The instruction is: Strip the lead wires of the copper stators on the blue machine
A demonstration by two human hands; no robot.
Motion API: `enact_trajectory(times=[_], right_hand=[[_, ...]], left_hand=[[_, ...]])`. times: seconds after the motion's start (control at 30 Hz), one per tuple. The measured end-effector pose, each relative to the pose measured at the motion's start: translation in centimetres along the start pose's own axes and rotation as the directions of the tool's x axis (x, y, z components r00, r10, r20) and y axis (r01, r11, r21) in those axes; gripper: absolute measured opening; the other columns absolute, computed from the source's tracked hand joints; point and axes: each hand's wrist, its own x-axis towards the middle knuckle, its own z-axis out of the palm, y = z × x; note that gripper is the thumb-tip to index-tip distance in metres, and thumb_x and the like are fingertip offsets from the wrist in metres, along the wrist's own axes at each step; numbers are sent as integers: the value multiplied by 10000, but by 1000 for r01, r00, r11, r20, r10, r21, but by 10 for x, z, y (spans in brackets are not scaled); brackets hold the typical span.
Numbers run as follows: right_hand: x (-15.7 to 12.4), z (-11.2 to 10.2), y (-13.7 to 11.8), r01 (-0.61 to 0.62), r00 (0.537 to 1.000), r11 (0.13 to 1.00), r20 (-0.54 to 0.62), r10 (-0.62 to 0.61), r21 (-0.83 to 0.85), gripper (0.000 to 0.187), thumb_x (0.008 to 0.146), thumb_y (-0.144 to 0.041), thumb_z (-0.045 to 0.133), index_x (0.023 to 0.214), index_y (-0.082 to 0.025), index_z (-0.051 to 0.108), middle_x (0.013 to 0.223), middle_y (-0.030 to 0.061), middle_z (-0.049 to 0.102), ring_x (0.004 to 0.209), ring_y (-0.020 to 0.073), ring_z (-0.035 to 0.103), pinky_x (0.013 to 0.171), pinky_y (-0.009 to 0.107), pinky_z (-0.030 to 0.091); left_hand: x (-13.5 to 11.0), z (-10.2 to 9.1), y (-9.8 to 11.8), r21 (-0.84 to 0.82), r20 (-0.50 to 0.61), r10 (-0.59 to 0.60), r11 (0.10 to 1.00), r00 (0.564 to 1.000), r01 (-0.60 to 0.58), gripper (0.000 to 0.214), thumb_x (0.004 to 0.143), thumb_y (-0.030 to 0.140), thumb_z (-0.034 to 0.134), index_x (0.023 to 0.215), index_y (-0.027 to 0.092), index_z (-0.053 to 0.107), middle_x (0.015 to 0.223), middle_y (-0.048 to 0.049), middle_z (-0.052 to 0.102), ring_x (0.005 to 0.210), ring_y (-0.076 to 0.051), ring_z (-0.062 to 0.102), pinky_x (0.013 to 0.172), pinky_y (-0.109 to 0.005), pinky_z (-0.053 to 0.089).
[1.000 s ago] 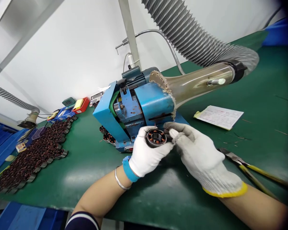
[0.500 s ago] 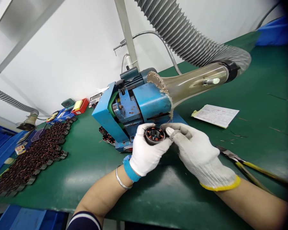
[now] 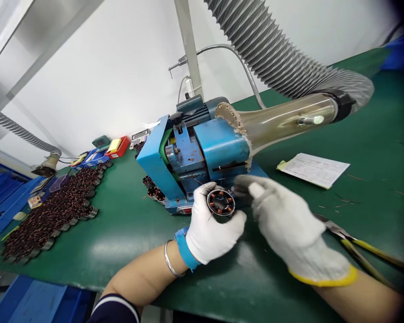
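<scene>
A round motor stator (image 3: pixel 235 204) with copper windings around an open centre sits in the grip of my gloved left hand (image 3: pixel 213 229), its ring facing up toward me. Thin wire ends stick out from its edge. Just to the right, my gloved right hand (image 3: pixel 286 215) is curled, thumb close to the fingers and smeared by motion. Whatever its fingertips may pinch is too blurred to make out. Behind both hands stands a blue belt machine (image 3: pixel 222 146) with a green belt and a motor. A clear suction funnel (image 3: pixel 289 116) opens at its right side.
Many stators (image 3: pixel 60 202) lie massed on the left of the green table (image 3: pixel 128 242), with several more stators (image 3: pixel 155 193) beside the machine. To the right are yellow-handled pliers (image 3: pixel 343 233), a paper sheet (image 3: pixel 314 169) and wire scraps. A grey hose (image 3: pixel 256 40) hangs above.
The stator has come slightly nearer to me and its face is tilted more toward the camera. My right hand has moved a little away from it. The whole view has shifted slightly.
</scene>
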Motion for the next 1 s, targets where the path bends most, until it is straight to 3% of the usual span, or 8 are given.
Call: enact_trajectory(times=[0.1,0.3,0.43,0.67,0.87,1.0], right_hand=[[-12,11,4,-85,989,996,128,80,29,406,687,-499,791,972,-212,753,910,84,757,889,272,731,804,375,617],[-9,15,-2,-165,985,982,59,160,95,398,628,-466,814,916,-198,751,813,70,743,867,276,734,795,362,621],[-6,13,-2,-125,992,987,19,123,99,339,654,-436,792,898,-206,741,805,61,737,839,261,728,777,347,617],[-14,9,4,-60,995,997,-77,63,44,254,717,-446,768,848,-237,709,717,41,699,614,217,645,502,298,535],[-21,13,-4,-84,993,984,-64,95,156,251,647,-410,799,785,-237,679,607,23,651,444,199,571,389,313,487],[-24,17,-14,-71,992,982,-89,88,176,231,611,-376,796,743,-248,656,548,5,624,385,186,545,347,301,463]], left_hand=[[-1,-3,-6,45,86,-6,999,996,2,504,757,166,725,1207,200,498,1130,-76,628,1023,-213,639,962,-396,523],[8,-8,-5,106,134,-60,993,989,46,560,741,251,796,1232,187,535,1245,-109,636,1168,-272,625,1090,-464,480],[21,-10,0,-41,238,-153,985,959,167,580,733,277,809,1249,200,556,1239,-93,668,1156,-273,646,1078,-471,507],[38,-19,6,-214,469,-297,876,832,433,674,629,374,917,1197,202,598,1065,-67,706,794,-197,697,781,-389,623],[50,-25,7,-186,644,-308,825,700,534,735,628,439,922,1248,209,602,922,-47,707,662,-190,693,684,-363,615],[56,-26,4,-225,697,-311,761,646,609,725,619,446,914,1236,218,610,863,-24,694,570,-171,672,610,-338,600]])
